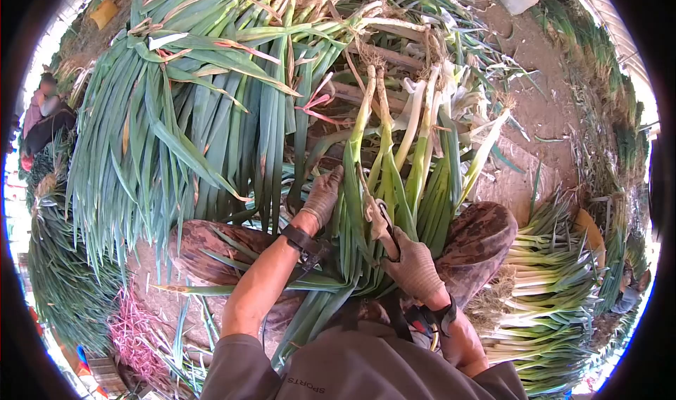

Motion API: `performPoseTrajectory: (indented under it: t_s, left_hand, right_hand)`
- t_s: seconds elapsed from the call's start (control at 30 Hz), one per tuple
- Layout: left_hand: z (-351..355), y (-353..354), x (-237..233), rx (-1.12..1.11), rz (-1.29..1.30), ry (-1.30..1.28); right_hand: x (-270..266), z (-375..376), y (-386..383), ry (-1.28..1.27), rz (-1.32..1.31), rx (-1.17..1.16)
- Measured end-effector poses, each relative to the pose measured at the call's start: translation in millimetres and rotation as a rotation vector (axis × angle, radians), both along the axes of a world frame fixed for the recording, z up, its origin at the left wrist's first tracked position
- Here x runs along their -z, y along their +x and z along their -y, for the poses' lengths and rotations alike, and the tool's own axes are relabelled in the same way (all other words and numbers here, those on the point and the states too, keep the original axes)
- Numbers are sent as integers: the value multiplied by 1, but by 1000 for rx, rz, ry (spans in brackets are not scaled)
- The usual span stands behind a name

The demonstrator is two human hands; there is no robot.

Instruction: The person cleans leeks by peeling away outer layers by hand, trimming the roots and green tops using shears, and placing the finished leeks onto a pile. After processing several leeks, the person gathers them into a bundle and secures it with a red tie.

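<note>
Brown dirt ground (556, 111) below; left hand (322, 197) and right hand (415, 267) clasp fingers round a long green-and-white scallion bundle (386, 171), probably floppy, best gripped mid-stalk.

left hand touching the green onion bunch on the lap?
Touching. Head view: the left hand has its gloved fingers curled against the stalks of the green onion bunch, with no gap visible.
</note>
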State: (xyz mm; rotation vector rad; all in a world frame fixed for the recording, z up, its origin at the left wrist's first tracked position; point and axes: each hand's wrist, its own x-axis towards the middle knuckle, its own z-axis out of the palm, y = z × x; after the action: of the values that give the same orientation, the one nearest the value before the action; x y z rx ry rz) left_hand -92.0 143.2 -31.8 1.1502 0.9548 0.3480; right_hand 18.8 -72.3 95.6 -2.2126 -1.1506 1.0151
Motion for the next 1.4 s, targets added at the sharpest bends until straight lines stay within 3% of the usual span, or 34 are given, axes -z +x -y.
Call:
performPoseTrajectory:
  t_s: [0.3, 0.43, 0.53, 0.63, 0.7, 1.03, 1.4]
  left_hand:
    - [5, 3, -19, -19, 11, -108]
    - [8, 7, 10, -113, 107, -109]
    - [6, 5, -6, 39, 135, 16]
    - [4, 3, -25, 67, 100, -61]
    - [3, 5, -8, 53, 124, -74]
    - [1, 2, -3, 77, 132, 48]
    - [3, 4, 0, 48, 157, 7]
  right_hand:
    - [17, -41, 9, 48, 147, 25]
    - [25, -63, 18, -19, 187, 53]
    - [24, -81, 26, -71, 216, 66]
    - [28, -96, 34, -58, 237, 93]
    - [39, -105, 41, -22, 249, 90]
    - [57, -159, 84, -31, 384, 80]
    - [74, -220, 130, -31, 485, 81]
